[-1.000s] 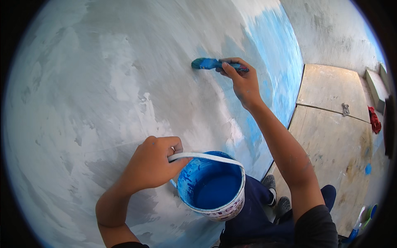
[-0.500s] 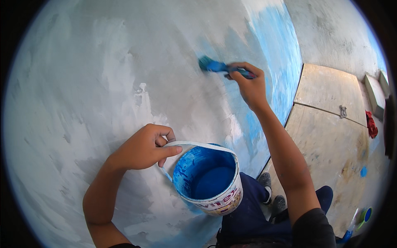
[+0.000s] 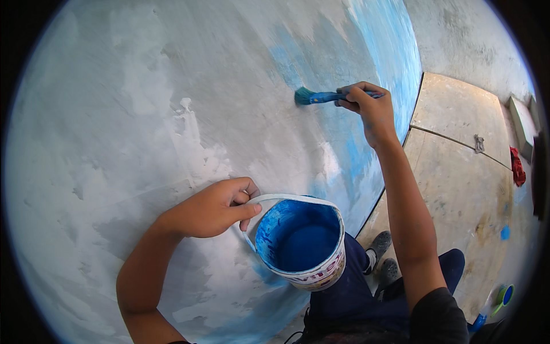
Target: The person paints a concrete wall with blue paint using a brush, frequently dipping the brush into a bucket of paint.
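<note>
My left hand (image 3: 220, 206) is closed round the white handle of a paint bucket (image 3: 329, 272). The bucket hangs tilted toward me, with blue paint (image 3: 306, 246) inside and blue smears on its inner wall. My right hand (image 3: 366, 109) grips a paintbrush (image 3: 323, 97) by its blue-stained handle. Its dark blue-green bristles point left, at the grey wall (image 3: 240, 126); I cannot tell whether they touch it. Light blue strokes (image 3: 389, 51) cover the wall's right part, and fainter blue marks lie just above the brush.
At right the concrete floor (image 3: 452, 166) meets the wall, crossed by a dark seam. On it lie a grey scrap (image 3: 479, 143), a red cloth (image 3: 517, 167) and a blue paint spot (image 3: 505, 233). A green-rimmed container of blue paint (image 3: 505, 295) stands at lower right, near my feet (image 3: 381, 252).
My right hand and the paintbrush have moved right and slightly down in the picture. Fresh blue marks show above the brush. The bucket and my left hand have shifted slightly right.
</note>
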A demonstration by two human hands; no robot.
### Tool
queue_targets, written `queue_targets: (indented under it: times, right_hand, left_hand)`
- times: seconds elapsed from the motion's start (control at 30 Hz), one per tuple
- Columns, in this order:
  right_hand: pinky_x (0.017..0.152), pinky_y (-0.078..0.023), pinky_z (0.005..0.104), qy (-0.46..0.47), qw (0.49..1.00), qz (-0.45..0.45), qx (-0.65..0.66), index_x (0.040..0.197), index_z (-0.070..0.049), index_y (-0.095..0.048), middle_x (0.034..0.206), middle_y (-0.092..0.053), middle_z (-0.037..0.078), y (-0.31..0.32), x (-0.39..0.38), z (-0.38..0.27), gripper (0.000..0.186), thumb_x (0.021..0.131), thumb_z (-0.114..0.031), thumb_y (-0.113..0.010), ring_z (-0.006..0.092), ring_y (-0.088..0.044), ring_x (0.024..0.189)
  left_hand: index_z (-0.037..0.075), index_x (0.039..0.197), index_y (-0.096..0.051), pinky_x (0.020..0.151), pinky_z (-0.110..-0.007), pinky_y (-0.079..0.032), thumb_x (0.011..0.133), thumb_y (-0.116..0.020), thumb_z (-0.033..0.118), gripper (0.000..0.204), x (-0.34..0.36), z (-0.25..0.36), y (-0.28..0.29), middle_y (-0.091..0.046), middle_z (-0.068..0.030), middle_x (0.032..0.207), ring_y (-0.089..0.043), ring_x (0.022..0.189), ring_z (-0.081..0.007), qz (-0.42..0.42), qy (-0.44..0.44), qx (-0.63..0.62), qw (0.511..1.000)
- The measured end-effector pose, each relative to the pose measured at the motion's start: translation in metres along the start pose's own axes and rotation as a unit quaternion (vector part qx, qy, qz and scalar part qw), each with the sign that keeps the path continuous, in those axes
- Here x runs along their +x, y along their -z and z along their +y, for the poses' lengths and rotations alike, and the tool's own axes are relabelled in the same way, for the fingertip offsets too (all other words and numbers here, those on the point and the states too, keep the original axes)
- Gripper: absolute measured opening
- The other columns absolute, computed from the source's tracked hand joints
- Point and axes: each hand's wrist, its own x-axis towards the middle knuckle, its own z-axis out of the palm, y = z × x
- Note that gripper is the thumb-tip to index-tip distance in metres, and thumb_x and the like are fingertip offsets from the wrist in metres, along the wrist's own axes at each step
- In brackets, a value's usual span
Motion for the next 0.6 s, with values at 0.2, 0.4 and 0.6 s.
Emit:
queue_targets:
  times: [0.2, 0.4, 0.6]
  right_hand:
    - [0.104, -0.058, 0.0364, 0.125, 0.986, -0.050, 0.098, 0.105, 0.007, -0.075, 0.110, -0.075, 0.021, -0.039, 0.017, -0.006, 0.018, 0.095, -0.005, -0.066, 0.0290, -0.076, 0.104]
    - [0.089, -0.062, 0.0308, 0.049, 0.993, -0.020, -0.105, 0.099, 0.006, -0.077, 0.097, -0.077, 0.020, -0.021, 0.001, 0.023, 0.019, 0.092, -0.009, -0.068, 0.0272, -0.079, 0.091]
    - [0.106, -0.057, 0.0374, 0.069, 0.987, -0.007, 0.144, 0.105, 0.010, -0.074, 0.108, -0.076, 0.021, -0.019, 0.005, 0.027, 0.018, 0.093, -0.003, -0.068, 0.0312, -0.076, 0.103]
  left_hand:
    - [-0.003, 0.121, -0.056, 0.076, -0.032, -0.049, 0.108, -0.056, 0.025, 0.031, 0.011, -0.031, -0.003, -0.074, -0.0127, 0.090, -0.062, 0.079, -0.0164, -0.053, -0.012, -0.027, 0.998]
    - [-0.005, 0.122, -0.054, 0.083, -0.034, -0.051, 0.109, -0.055, 0.024, 0.031, 0.024, -0.052, -0.013, -0.074, -0.0160, 0.093, -0.066, 0.087, -0.0185, -0.079, -0.058, -0.011, 0.995]
    - [-0.002, 0.121, -0.053, 0.088, -0.033, -0.049, 0.109, -0.053, 0.022, 0.027, 0.035, -0.055, -0.017, -0.074, -0.0135, 0.093, -0.065, 0.090, -0.0168, -0.086, -0.018, -0.040, 0.995]
